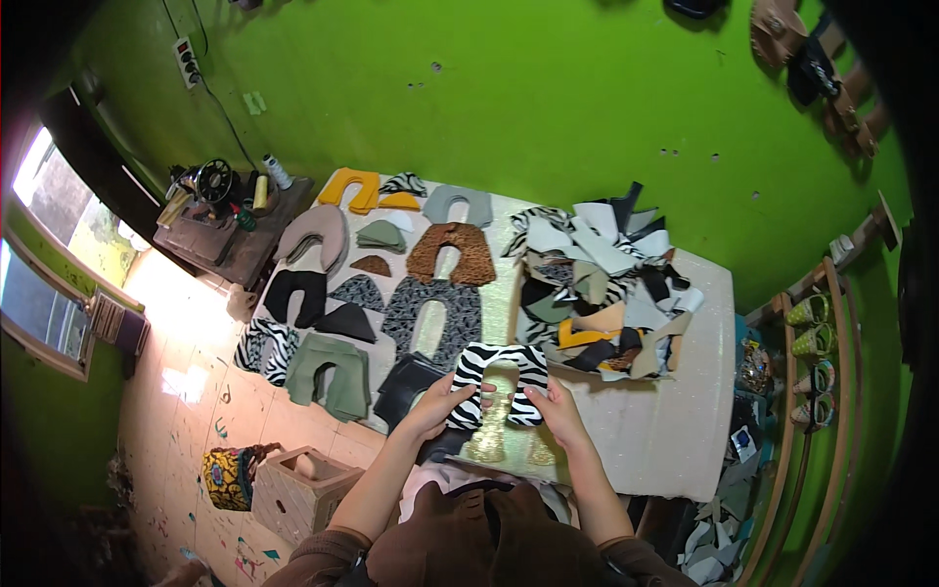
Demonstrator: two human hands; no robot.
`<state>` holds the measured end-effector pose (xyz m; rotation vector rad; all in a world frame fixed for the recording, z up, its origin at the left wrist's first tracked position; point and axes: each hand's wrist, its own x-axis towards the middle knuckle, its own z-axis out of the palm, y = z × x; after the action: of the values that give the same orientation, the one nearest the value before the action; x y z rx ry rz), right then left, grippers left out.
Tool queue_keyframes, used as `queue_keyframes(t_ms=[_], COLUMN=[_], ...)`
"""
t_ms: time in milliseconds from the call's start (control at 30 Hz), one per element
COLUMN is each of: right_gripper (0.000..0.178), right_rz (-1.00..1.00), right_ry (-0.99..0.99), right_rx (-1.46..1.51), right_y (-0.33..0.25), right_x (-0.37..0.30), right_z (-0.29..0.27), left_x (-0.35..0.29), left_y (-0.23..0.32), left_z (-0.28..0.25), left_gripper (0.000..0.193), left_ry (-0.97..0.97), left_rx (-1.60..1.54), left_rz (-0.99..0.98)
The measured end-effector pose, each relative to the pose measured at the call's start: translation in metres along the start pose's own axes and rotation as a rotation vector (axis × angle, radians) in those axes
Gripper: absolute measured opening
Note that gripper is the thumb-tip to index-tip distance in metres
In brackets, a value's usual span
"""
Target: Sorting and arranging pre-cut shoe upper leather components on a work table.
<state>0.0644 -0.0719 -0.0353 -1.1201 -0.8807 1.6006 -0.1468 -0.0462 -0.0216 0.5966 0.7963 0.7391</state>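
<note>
A zebra-print, arch-shaped shoe upper piece (499, 354) is held up above the near edge of the table. My left hand (442, 403) grips one leg of the arch, thumb on top. My right hand (558, 408) pinches the other leg the same way. Shiny gold material (486, 445) shows below and through the arch. Black cut pieces (409, 383) lie beside my left hand. Just beyond sits a grey-and-black patterned arch piece (430, 315), with a brown textured one (450, 252) farther back. Olive pieces (331, 377) are stacked to the left.
A heap of mixed scraps (597, 293) covers the table's (675, 430) right half. An old sewing machine (213, 201) stands at the far left. On the floor is a wooden box stool (298, 499). Shoes (812, 339) hang on a rack at right.
</note>
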Motion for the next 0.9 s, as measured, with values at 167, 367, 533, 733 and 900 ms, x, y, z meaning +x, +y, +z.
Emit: queue_keyframes(t_ms=[167,367,533,733,900], right_gripper=[0.025,0.023,0.023,0.016,0.061], right_rz=[0.093,0.227,0.252,0.213,-0.030], right_ry=[0.049,0.025,0.019,-0.112,-0.198], right_rx=[0.025,0.068,0.134,-0.169,-0.668], right_y=[0.020,0.039,0.064,0.068,0.092], right_x=[0.021,0.052,0.077,0.112,0.137], right_z=[0.052,0.119,0.174,0.255,0.314], left_x=[-0.018,-0.037,-0.053,-0.080,-0.113], left_y=[0.033,0.063,0.085,0.120,0.135], left_z=[-0.058,-0.130,-0.184,-0.258,-0.316], left_gripper=[0.033,0.031,0.028,0.034,0.026], left_ry=[0.025,0.040,0.196,0.438,0.656], left_rx=[0.068,0.119,0.011,0.398,0.633], left_rz=[-0.025,-0.034,-0.016,0.261,0.502])
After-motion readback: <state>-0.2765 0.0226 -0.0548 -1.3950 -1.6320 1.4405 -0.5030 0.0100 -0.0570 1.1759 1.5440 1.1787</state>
